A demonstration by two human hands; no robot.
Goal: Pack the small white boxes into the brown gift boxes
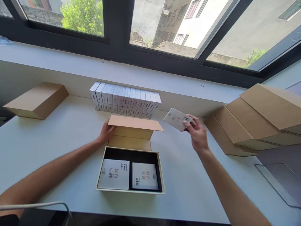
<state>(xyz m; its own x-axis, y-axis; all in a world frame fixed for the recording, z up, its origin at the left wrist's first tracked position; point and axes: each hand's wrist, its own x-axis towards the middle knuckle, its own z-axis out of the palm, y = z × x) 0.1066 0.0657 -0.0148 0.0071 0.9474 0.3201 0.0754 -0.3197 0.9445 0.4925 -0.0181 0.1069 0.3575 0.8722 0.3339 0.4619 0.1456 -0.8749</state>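
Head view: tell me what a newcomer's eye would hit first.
Probably the open box, low in the middle, with two white packs side by side in its dark inside. Then the flat white packet held in the right hand, to the right of the box. Beyond the box stands a two-layer row of white cartons.

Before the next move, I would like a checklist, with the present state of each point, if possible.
1. Right grip holds the flat packet: ok, pinched at one end.
2. Box upright on the table: ok.
3. Lid open: ok, left grip at its left edge.
4. Box interior empty: not ok, left packet and right packet lie inside.
5. Left fingertips firm on the lid: cannot tell, hidden.
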